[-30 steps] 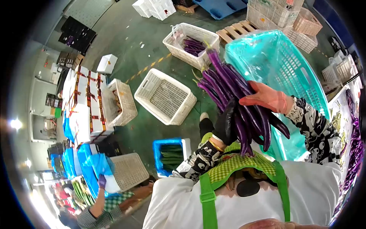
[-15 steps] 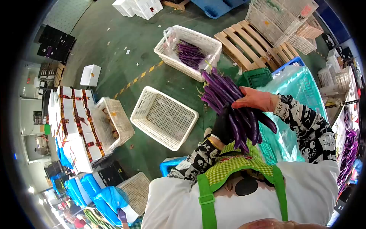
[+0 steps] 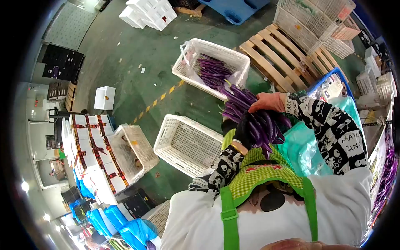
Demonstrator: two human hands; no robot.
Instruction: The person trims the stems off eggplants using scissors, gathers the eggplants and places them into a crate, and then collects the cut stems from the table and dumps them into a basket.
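A large bunch of long purple eggplants (image 3: 260, 125) is held between my two hands in front of my apron. My left hand (image 3: 242, 132), in a black glove, grips the bunch from its left side and below. Over the bunch's upper right side lies my right hand (image 3: 268, 102), in an orange-pink glove, its fingers wrapped round the eggplants. Just beyond the bunch stands a white crate (image 3: 183, 74) lined with clear plastic, with more eggplants (image 3: 212, 71) inside. An empty white crate (image 3: 183, 146) sits on the floor to the left of my left hand.
A wooden pallet (image 3: 271, 54) lies at the upper right beside stacked crates (image 3: 300, 27). Teal plastic (image 3: 306, 146) is under my right arm. White boxes with red tape (image 3: 96, 150) and a plastic-lined crate (image 3: 143, 148) stand at the left. A purple-gloved hand (image 3: 151, 245) shows at the bottom.
The bunch, still in both my hands, has moved away from the teal container toward the crate of eggplants. The view has shifted, and more of the wooden pallet shows.
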